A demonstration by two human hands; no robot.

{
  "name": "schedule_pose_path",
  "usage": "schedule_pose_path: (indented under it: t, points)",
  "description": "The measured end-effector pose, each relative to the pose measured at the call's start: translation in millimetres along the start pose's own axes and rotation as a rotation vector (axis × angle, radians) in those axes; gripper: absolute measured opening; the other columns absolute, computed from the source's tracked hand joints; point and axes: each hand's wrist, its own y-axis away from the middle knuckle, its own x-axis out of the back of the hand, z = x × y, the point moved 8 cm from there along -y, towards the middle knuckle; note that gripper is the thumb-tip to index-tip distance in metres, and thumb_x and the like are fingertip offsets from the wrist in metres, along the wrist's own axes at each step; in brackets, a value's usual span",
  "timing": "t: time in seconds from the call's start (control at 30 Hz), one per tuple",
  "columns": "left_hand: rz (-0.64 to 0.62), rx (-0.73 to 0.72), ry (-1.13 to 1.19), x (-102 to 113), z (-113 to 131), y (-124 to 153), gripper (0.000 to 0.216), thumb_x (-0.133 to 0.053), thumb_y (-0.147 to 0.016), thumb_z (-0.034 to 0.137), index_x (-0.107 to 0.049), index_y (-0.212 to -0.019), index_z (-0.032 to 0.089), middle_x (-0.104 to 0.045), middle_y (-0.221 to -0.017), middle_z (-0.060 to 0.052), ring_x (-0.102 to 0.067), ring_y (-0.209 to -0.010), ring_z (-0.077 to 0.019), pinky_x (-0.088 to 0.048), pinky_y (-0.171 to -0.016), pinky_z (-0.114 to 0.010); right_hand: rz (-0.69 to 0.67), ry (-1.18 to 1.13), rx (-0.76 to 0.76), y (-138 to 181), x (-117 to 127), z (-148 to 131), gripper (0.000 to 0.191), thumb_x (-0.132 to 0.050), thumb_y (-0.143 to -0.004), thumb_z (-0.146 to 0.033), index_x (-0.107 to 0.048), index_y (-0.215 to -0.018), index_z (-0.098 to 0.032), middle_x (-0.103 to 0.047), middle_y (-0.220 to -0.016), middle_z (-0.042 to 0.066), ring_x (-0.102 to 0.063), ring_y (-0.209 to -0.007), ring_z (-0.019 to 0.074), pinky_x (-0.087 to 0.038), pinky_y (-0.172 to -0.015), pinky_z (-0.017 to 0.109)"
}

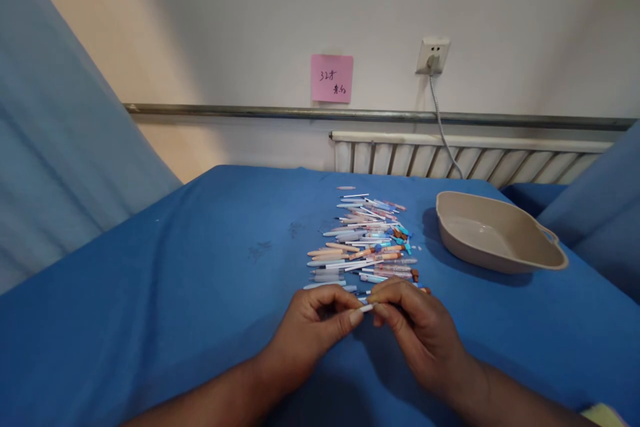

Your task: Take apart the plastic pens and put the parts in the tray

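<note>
Head view: thin white plastic pen piece, long axis left-right, pinched between left hand and right hand, just nearside of multicoloured pen-part heap.

Just two hands and forearms showing at the bottom of the frame. Left hand and right hand are both bare. The left forearm is uncovered right down to the lower edge. The right forearm is bare too, but there's a scrap of pale yellow-green fabric in the bottom right corner, can't tell if it's a sleeve.
</note>
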Motion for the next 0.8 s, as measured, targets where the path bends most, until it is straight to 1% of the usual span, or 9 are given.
schedule_pose_path:
  t: [0.1,0.23,0.37,0.53,0.6,0.67,0.73,0.8]
  points:
    - [-0.009,0.013,0.023,-1,0,0,0.02,-0.075,-0.07,0.034,-0.073,-0.071,0.015,-0.069,-0.068,-0.002,-0.057,-0.067,-0.014,-0.043,-0.067,-0.025,-0.014,-0.028,-0.016,0,0,0,0.016,-0.045,-0.092,-0.013,-0.057,-0.087,-0.022,-0.064,-0.078,0.001,-0.062,-0.075,0.0135,-0.048,-0.069,0.024]
    - [0.012,0.01,-0.004,1,-1,0,0.021,-0.075,-0.07,0.035,-0.073,-0.07,0.015,-0.069,-0.068,-0.003,-0.057,-0.067,-0.0151,-0.044,-0.067,-0.026,-0.007,-0.023,0.003,-1,2,-1,0.017,-0.046,-0.092,-0.013,-0.059,-0.091,-0.023,-0.065,-0.078,0.001,-0.063,-0.076,0.0139,-0.049,-0.07,0.024]
    - [0.036,0.003,-0.05,3,0,0,0.015,-0.074,-0.071,0.03,-0.073,-0.07,0.015,-0.067,-0.068,-0.002,-0.057,-0.067,-0.0147,-0.044,-0.067,-0.026,0.0,-0.009,0.024,-2,4,-1,0.016,-0.048,-0.091,-0.012,-0.06,-0.091,-0.023,-0.065,-0.077,0.0,-0.064,-0.075,0.0136,-0.049,-0.07,0.024]
    - [0.047,-0.047,-0.162,4,5,-1,0.011,-0.07,-0.074,0.025,-0.073,-0.073,0.015,-0.067,-0.07,-0.002,-0.057,-0.069,-0.0149,-0.045,-0.069,-0.025,-0.029,-0.002,0.037,-4,4,-1,0.016,-0.048,-0.09,-0.011,-0.06,-0.09,-0.022,-0.064,-0.08,0.001,-0.063,-0.076,0.0132,-0.048,-0.071,0.024]
    - [0.034,-0.066,-0.199,3,6,-2,0.011,-0.068,-0.076,0.025,-0.073,-0.074,0.016,-0.066,-0.071,-0.002,-0.057,-0.07,-0.0152,-0.045,-0.069,-0.025,-0.051,0.015,0.02,-5,5,0,0.015,-0.049,-0.09,-0.012,-0.061,-0.09,-0.021,-0.065,-0.079,0.001,-0.062,-0.075,0.0133,-0.048,-0.069,0.024]
    - [0.029,-0.086,-0.229,3,7,-2,0.011,-0.066,-0.078,0.025,-0.072,-0.075,0.016,-0.066,-0.071,-0.002,-0.056,-0.07,-0.0152,-0.045,-0.067,-0.025,-0.064,0.038,-0.01,-7,9,2,0.014,-0.049,-0.091,-0.015,-0.061,-0.084,-0.02,-0.065,-0.077,0.001,-0.061,-0.072,0.0134,-0.047,-0.068,0.024]
    - [0.029,-0.103,-0.243,3,7,-3,0.013,-0.064,-0.08,0.027,-0.069,-0.076,0.015,-0.063,-0.069,-0.001,-0.054,-0.067,-0.0141,-0.044,-0.064,-0.023,-0.049,0.05,-0.058,-10,16,6,0.017,-0.049,-0.091,-0.019,-0.061,-0.079,-0.02,-0.065,-0.075,0.001,-0.06,-0.07,0.0136,-0.047,-0.067,0.025]
    - [0.022,-0.107,-0.25,4,7,-5,0.016,-0.061,-0.082,0.029,-0.065,-0.076,0.015,-0.059,-0.066,0.0,-0.051,-0.061,-0.0123,-0.043,-0.059,-0.022,-0.015,0.029,-0.136,-14,26,14,0.018,-0.05,-0.091,-0.024,-0.061,-0.077,-0.019,-0.064,-0.072,0.001,-0.059,-0.069,0.0136,-0.046,-0.066,0.026]
